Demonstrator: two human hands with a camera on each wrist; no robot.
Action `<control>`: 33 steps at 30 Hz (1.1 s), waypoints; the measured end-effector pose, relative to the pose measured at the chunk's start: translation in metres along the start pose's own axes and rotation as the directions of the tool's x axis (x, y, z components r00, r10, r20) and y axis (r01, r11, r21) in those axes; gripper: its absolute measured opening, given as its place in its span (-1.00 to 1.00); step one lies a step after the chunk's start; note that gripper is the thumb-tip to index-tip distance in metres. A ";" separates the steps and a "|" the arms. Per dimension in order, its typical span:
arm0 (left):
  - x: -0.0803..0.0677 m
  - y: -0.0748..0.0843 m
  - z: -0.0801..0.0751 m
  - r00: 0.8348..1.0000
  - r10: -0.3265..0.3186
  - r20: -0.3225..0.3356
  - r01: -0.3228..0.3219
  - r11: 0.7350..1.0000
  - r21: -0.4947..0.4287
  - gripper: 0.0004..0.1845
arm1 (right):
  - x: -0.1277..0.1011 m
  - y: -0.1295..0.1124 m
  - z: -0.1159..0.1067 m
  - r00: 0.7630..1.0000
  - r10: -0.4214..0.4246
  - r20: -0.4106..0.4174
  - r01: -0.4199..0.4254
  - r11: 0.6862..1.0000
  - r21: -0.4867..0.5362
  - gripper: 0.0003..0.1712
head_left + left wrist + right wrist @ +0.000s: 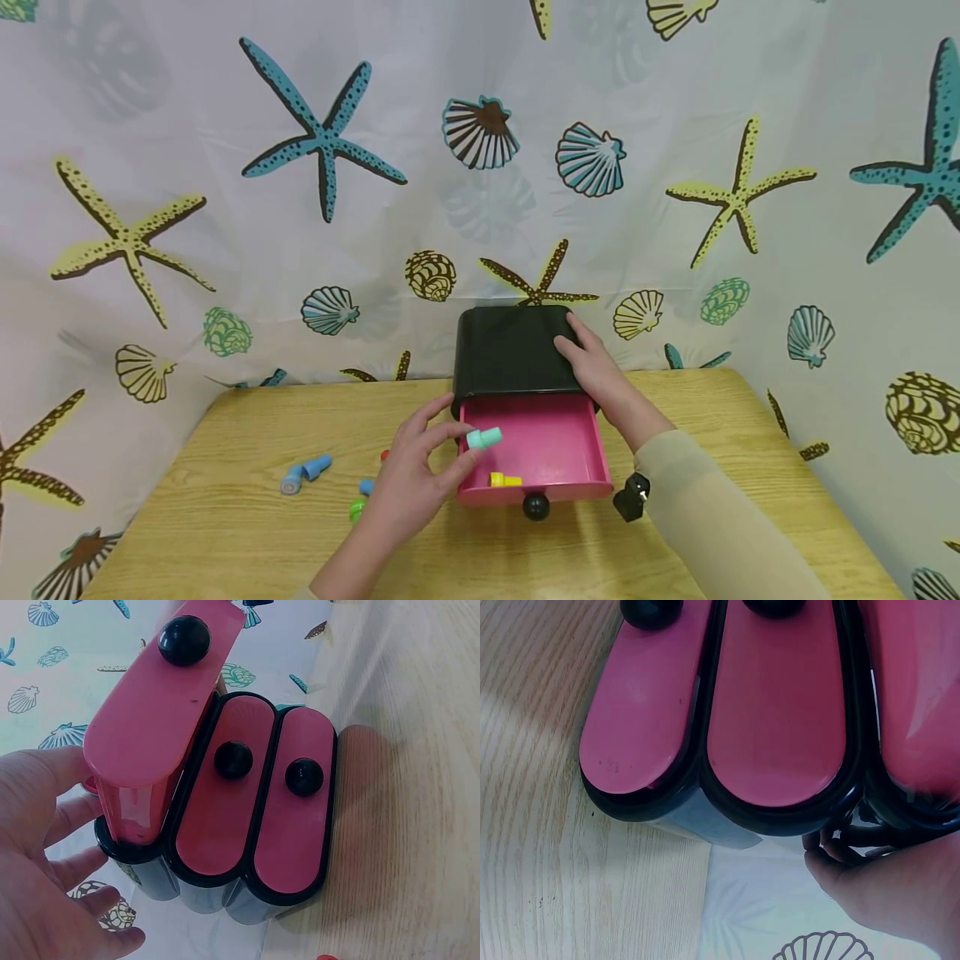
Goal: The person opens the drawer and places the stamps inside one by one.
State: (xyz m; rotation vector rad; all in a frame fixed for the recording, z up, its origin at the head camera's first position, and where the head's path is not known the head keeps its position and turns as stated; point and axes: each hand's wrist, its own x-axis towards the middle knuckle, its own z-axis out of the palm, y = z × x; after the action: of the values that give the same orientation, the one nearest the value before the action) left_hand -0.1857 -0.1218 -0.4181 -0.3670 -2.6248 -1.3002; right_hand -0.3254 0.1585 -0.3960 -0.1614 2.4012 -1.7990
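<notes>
Beneath both our hands lies the wooden counter [225, 533], backed by a seashell curtain [225, 208]. Our right hand [592, 367] rests with straight fingers on top of the black drawer chest [510, 350], probably to steady it. Just below that hand, the top pink drawer [555, 450] stands pulled out, so its inside is reachable. Our left hand [412, 483] pinches a small teal stamp [484, 437] over the drawer's left edge. A yellow stamp [504, 479] lies inside, and blue stamps [303, 472] lie on the counter left of this hand.
</notes>
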 end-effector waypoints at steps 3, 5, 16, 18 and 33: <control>0.000 0.000 0.000 1.000 -0.004 0.000 0.004 1.000 0.014 -0.71 | 0.001 0.001 0.000 1.000 -0.001 -0.002 0.001 1.000 -0.002 -0.18; -0.001 0.000 0.000 1.000 0.000 0.002 0.000 1.000 0.020 -0.67 | 0.001 0.001 0.001 1.000 -0.001 -0.004 0.001 1.000 -0.002 -0.18; -0.002 -0.003 -0.001 1.000 0.019 0.000 -0.019 1.000 0.016 -0.64 | -0.002 -0.002 0.001 1.000 -0.016 -0.006 0.016 1.000 -0.008 -0.18; -0.002 -0.003 -0.002 1.000 0.017 0.000 -0.017 1.000 0.012 -0.64 | -0.002 -0.002 0.001 1.000 -0.017 -0.004 0.017 1.000 -0.006 -0.18; -0.005 -0.013 -0.019 1.000 -0.007 -0.027 0.006 1.000 -0.026 -0.47 | -0.001 -0.002 0.000 1.000 -0.011 0.009 0.011 1.000 -0.004 -0.18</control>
State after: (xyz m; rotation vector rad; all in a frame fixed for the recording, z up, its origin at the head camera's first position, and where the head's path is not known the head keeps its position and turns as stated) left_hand -0.1837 -0.1456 -0.4182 -0.3418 -2.5911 -1.3329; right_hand -0.3240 0.1580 -0.3945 -0.1833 2.4030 -1.7942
